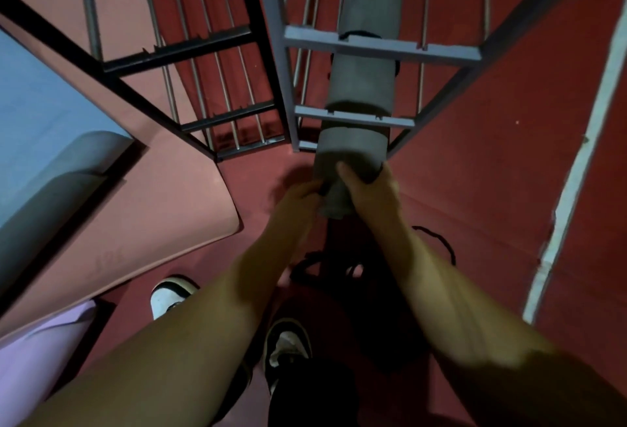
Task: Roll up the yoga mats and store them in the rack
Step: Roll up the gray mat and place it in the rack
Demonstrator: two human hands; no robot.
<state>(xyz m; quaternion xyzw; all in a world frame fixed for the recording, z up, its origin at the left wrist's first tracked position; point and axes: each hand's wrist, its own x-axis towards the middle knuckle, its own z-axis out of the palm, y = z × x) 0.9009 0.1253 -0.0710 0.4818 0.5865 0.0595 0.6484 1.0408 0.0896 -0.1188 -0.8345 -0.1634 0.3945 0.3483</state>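
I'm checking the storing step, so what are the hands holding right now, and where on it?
Both hands, left and right, grip the near end of the rolled grey yoga mat, which lies lengthwise in the grey rack.

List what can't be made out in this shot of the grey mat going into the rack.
- Far end of the rolled grey mat: cut off by the top edge of the head view.
- The mat's near end: covered by the left hand and right hand.
- Black strap on the floor: partly hidden behind the right forearm.
- Grey rack: its resting shelf can't be told; crossbars cover it.
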